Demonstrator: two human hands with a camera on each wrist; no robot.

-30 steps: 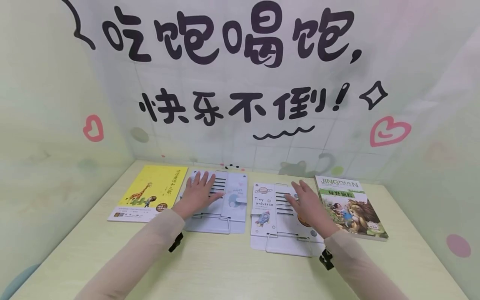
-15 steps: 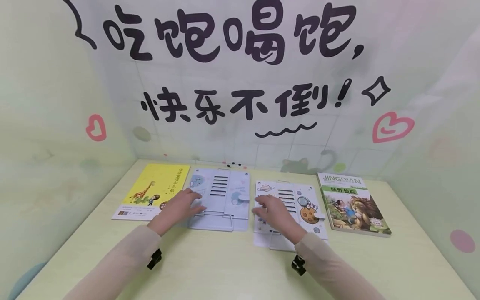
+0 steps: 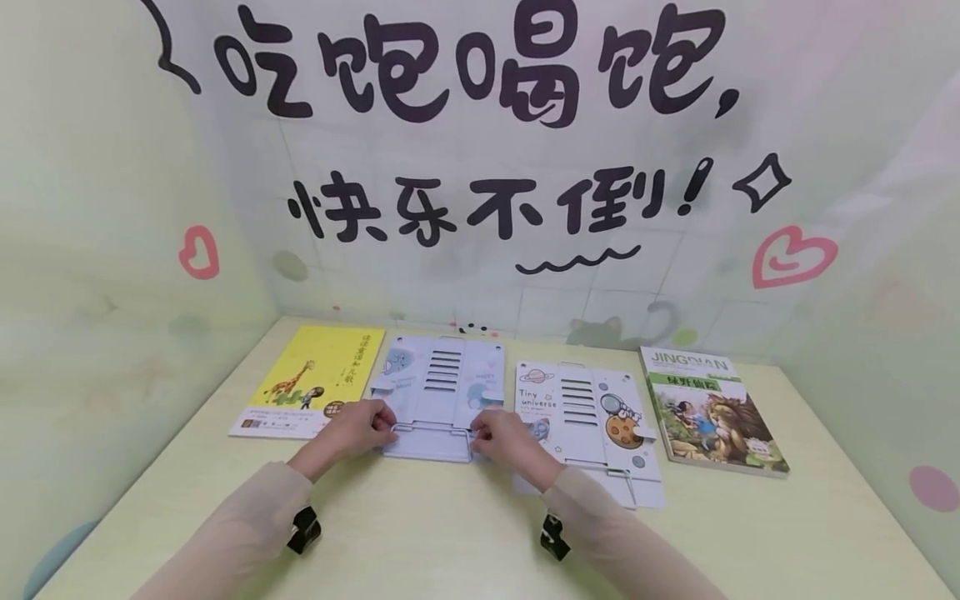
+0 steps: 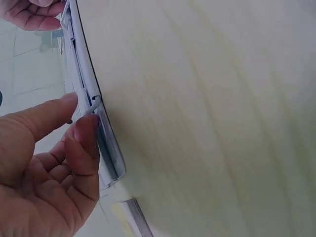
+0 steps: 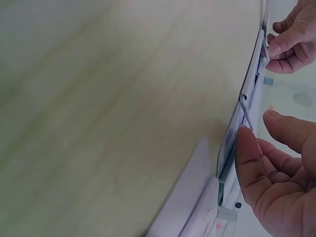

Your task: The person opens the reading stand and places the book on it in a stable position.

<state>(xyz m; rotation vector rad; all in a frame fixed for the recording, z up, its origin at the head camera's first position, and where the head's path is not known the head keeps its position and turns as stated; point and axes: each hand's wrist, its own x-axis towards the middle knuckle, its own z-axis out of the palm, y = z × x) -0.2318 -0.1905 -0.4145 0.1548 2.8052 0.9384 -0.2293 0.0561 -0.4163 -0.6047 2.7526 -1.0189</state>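
A white folded book stand (image 3: pixel 446 383) with pale blue prints lies flat on the table. Along its front runs a bent wire bracket (image 3: pixel 431 427). My left hand (image 3: pixel 352 429) holds the bracket's left end between thumb and forefinger; in the left wrist view the wire (image 4: pixel 93 105) passes between those fingertips. At the bracket's right end is my right hand (image 3: pixel 506 440), forefinger curled under the wire (image 5: pixel 246 111) and thumb close above it. To the right lies a second folded book stand (image 3: pixel 581 408) with space prints and its own wire bracket (image 3: pixel 621 477).
A yellow book (image 3: pixel 318 375) lies left of the stands, and a book with a lion cover (image 3: pixel 712 412) lies to their right. Behind the table (image 3: pixel 427 533) hangs a printed curtain wall (image 3: pixel 465 275), with side walls left and right.
Both hands have drawn back from over the two stands and moved to the front of the left stand. The right hand has crossed leftward from the space-print stand; fingers have curled at the wire.
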